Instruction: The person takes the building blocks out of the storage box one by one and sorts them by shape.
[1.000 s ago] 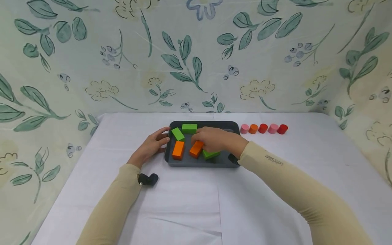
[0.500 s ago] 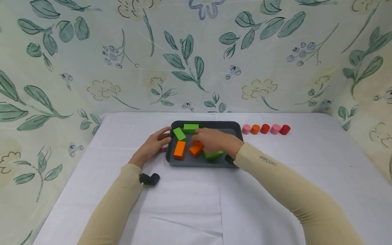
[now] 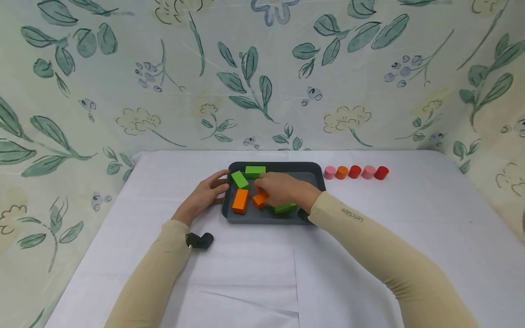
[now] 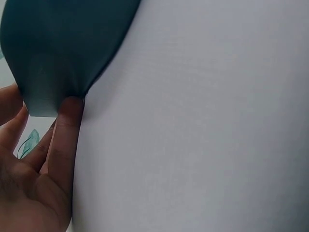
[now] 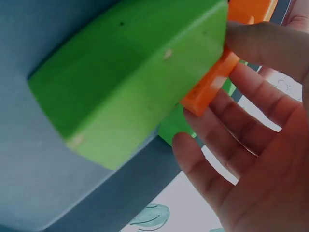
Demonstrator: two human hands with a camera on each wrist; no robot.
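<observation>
My right hand (image 3: pixel 279 187) reaches down into a dark grey tray (image 3: pixel 311 171), thumb and fingers pinching an orange block (image 3: pixel 260 199). In the right wrist view this orange block (image 5: pixel 210 87) lies between thumb and fingertips, partly behind a large green block (image 5: pixel 130 82). My left hand (image 3: pixel 205 196) is at the tray's left end. Its fingertips touch the end wall, with the fingers nearly straight in the left wrist view. A second orange block (image 3: pixel 240 201) and two green blocks, one tilted (image 3: pixel 239 180) and one at the back (image 3: pixel 255 171), lie in the tray's left half.
Right of the tray, a row of small cylinders runs along the white table: pink (image 3: pixel 329 172), orange (image 3: pixel 341 172), red (image 3: pixel 354 171), then pink and red again. A leaf-patterned cloth (image 3: pixel 262 123) hangs behind the table.
My right hand and forearm have shifted slightly left, and the pinched orange block has turned and moved a little left with it. The left hand stays against the tray.
</observation>
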